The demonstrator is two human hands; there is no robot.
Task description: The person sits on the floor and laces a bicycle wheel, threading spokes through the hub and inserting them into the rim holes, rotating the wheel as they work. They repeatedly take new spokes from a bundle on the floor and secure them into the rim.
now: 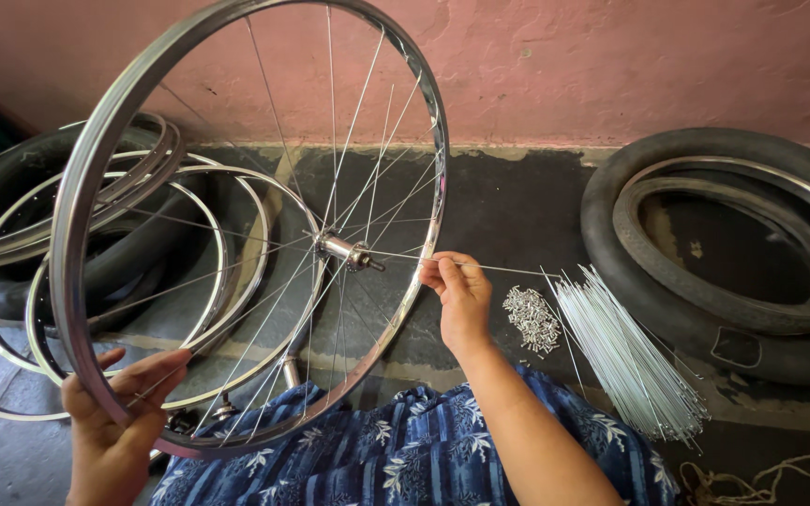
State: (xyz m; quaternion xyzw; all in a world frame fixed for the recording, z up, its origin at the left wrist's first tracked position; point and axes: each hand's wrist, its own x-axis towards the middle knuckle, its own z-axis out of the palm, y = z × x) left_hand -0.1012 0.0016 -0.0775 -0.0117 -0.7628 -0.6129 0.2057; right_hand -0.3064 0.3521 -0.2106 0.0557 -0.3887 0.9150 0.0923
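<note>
A: Left hand [119, 412] clenched on the lower edge of the wheel rim [96, 169], holding it upright and tilted over the lap.

B: Right hand [461, 295] pinches a loose spoke [508, 269] just outside the rim, pointing in at the hub [344, 251].

A: Risk here, I'd say: that spoke could snag the crossed ones and bend.

B: Or the one-handed hold lets the rim swing, knocking the spoke off line.

A: Spare spokes [625, 351] and a pile of nipples [532, 319] lie on the floor [508, 201] beside a tyre [733, 253]; a dropped piece could get lost among them.
</note>
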